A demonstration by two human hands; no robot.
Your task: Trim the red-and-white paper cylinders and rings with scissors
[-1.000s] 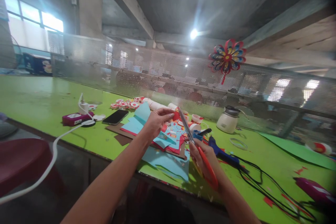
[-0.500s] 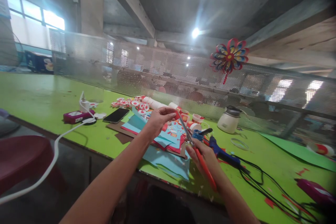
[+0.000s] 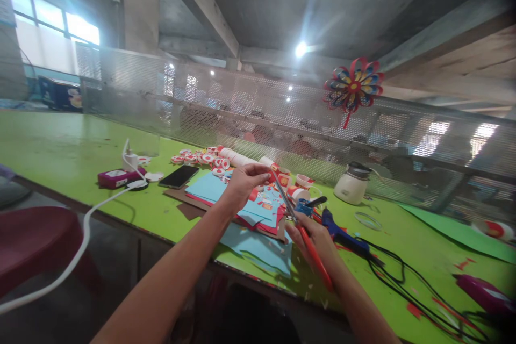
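The right hand (image 3: 320, 236) was closed around the orange handles of the scissors (image 3: 307, 242), which pointed forward and toward the left hand (image 3: 245, 185). The thumb and fingertips of the left hand were pinched together on a small red piece (image 3: 273, 174), too small to identify, located at the blade tips. Whether the blades were parted could not be determined. Directly below the left hand, blue paper sheets (image 3: 207, 188) lay stacked over red sheets and brown cardboard (image 3: 190, 212) on the green counter (image 3: 60, 140). A dark-screened smartphone (image 3: 179, 176) lay to the left of the left hand; red-and-white discs (image 3: 207, 158) were piled beyond it. A blue glue gun (image 3: 344, 234) with a black cord lay just right of the right hand. A cream jug (image 3: 350, 185) with a dark lid stood farther forward, beyond the glue gun
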